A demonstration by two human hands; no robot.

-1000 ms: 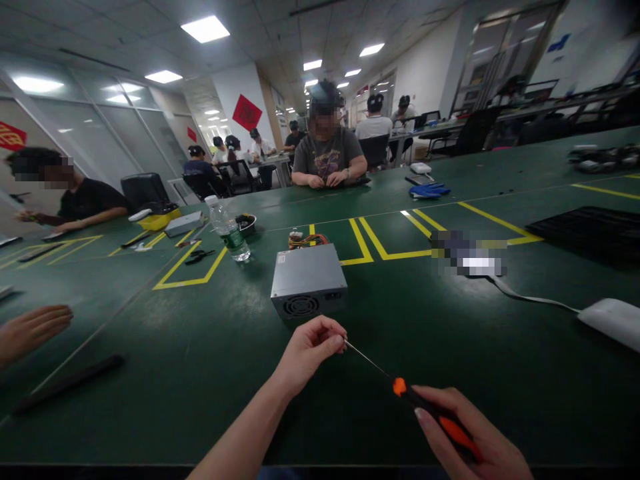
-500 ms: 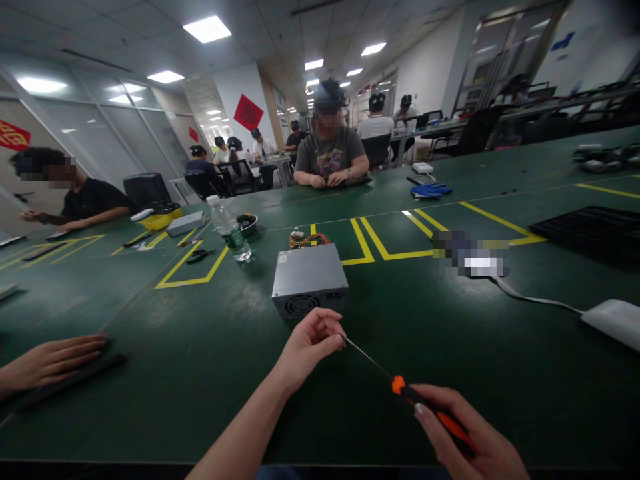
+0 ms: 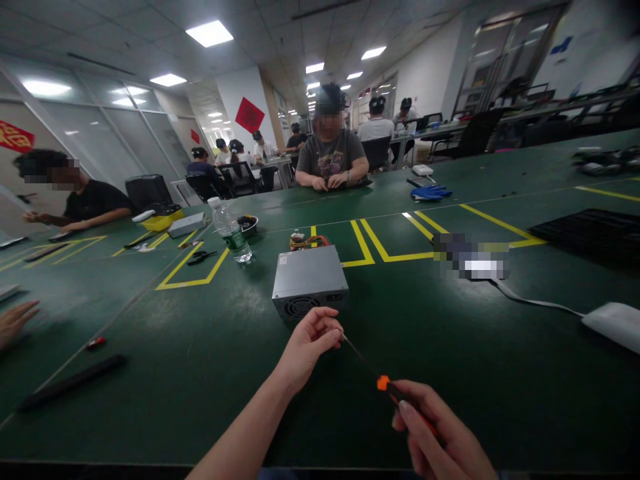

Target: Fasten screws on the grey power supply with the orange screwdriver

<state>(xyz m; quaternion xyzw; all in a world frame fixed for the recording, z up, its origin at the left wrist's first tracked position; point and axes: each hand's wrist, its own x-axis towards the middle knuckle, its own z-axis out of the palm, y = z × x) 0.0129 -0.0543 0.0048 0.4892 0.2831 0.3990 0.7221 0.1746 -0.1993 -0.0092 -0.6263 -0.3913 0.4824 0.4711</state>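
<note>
My right hand [image 3: 440, 430] is wrapped round the black and orange handle of a screwdriver [image 3: 383, 383]. Its thin shaft points up and left to the fingertips of my left hand [image 3: 315, 343]. Thumb and forefinger of that hand are pinched at the screwdriver's tip; whatever small thing they hold there is too small to make out. Just beyond my left hand stands a grey metal computer power supply [image 3: 310, 273], its fan grille and socket facing me. A bundle of coloured cables [image 3: 313, 243] lies behind it.
A water bottle [image 3: 231, 230] stands left of the power supply. To the left lie a black bar [image 3: 73, 383] and a small red object [image 3: 96, 343], near another person's hand [image 3: 16, 323]. A white box [image 3: 613, 323] with a cable sits at right. Blue gloves [image 3: 431, 193] lie farther back.
My right hand and the screwdriver handle have shifted left and slightly turned. My left hand stays nearly still. The other person's hand at left has drawn back, uncovering the small red object.
</note>
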